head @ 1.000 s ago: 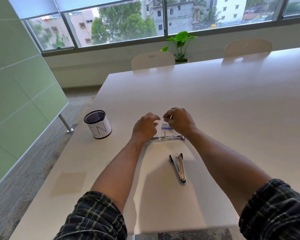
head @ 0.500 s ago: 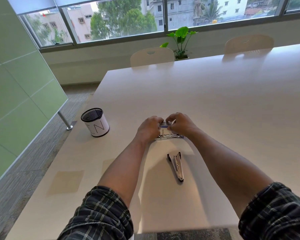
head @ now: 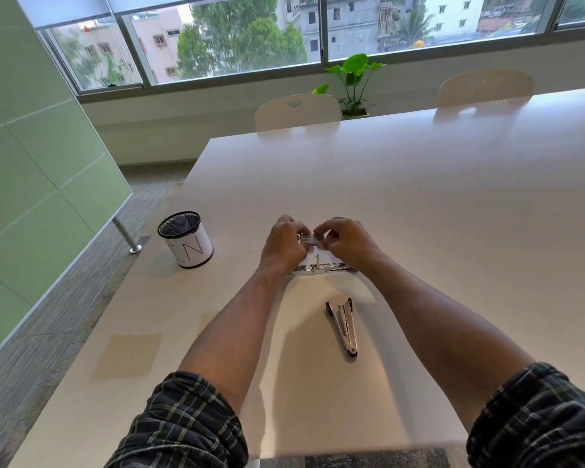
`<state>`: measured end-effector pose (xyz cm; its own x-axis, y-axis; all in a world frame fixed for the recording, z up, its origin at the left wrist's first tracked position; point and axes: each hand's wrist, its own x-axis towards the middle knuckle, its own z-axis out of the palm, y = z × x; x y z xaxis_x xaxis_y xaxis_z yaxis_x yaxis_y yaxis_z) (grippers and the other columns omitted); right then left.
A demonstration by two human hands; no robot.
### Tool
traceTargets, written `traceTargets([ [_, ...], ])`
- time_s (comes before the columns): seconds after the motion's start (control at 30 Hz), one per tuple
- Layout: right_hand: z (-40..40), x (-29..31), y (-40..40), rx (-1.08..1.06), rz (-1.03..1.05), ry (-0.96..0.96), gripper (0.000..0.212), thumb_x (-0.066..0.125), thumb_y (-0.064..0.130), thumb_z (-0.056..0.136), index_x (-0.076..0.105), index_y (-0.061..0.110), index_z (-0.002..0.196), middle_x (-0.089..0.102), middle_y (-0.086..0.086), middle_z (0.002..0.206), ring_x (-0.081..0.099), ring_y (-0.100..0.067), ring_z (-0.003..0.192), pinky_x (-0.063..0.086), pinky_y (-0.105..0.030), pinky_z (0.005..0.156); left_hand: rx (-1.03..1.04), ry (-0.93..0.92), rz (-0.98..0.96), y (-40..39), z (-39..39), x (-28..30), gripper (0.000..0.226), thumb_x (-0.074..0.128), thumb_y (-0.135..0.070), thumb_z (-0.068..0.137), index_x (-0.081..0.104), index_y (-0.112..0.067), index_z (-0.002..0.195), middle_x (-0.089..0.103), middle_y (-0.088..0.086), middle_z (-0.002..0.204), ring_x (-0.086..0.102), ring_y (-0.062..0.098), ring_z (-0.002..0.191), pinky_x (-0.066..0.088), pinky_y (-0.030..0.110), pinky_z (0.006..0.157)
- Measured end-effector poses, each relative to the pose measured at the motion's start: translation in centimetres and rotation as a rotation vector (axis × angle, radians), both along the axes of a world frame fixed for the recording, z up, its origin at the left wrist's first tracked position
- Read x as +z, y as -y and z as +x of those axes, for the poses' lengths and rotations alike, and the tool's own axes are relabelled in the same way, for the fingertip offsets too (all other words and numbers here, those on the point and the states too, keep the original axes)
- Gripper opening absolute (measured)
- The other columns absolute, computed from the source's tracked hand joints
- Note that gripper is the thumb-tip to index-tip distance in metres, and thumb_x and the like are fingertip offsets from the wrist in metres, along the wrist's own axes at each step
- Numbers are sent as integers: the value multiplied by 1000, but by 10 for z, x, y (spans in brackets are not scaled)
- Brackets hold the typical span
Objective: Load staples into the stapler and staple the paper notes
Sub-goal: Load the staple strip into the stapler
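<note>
Holding the small staple box (head: pixel 310 238) between both hands, left hand (head: pixel 284 246) and right hand (head: pixel 347 243) pinched on its ends just above the desk (head: pixel 419 204); a second ago it lay flat with the hands only closing in, so it's now picked up, likely to pull a staple strip. Opened stapler (head: pixel 323 267) lies flat on the desk under the hands, shiny metal rail exposed, apparently not yet loaded; a second metal tool (head: pixel 344 327) lies nearer the person, and pale paper notes (head: pixel 129 354) sit at left.
</note>
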<state>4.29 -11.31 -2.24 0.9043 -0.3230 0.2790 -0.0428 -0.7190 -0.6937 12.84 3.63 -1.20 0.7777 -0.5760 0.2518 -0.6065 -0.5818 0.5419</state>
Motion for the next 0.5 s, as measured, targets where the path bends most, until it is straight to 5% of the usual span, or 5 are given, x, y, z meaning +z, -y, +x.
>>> traceTargets([
  [0.1, 0, 1, -4, 13, -1, 12, 33, 80, -1, 86, 77, 11, 116, 73, -1, 109, 68, -14, 88, 56, -20, 83, 22, -12, -8, -4, 1, 4, 35, 89, -7, 74, 77, -10, 107, 60, 4, 106, 67, 20, 90, 58, 37, 85],
  [0.2, -2, 5, -6, 18, 26, 5, 40, 87, 6, 80, 76, 9, 119, 75, -6, 111, 72, -21, 90, 59, -35, 90, 40, -31, -21, -10, 3, 8, 35, 92, -7, 70, 79, -13, 103, 61, 3, 104, 68, 19, 85, 60, 36, 83],
  [0.5, -9, 7, -5, 7, 130, 20, 38, 88, 4, 79, 79, 8, 115, 80, -7, 96, 76, -23, 91, 58, -38, 95, 75, -79, -57, -22, 7, 5, 35, 96, -10, 63, 80, -17, 93, 66, -1, 100, 71, 14, 83, 59, 28, 79],
])
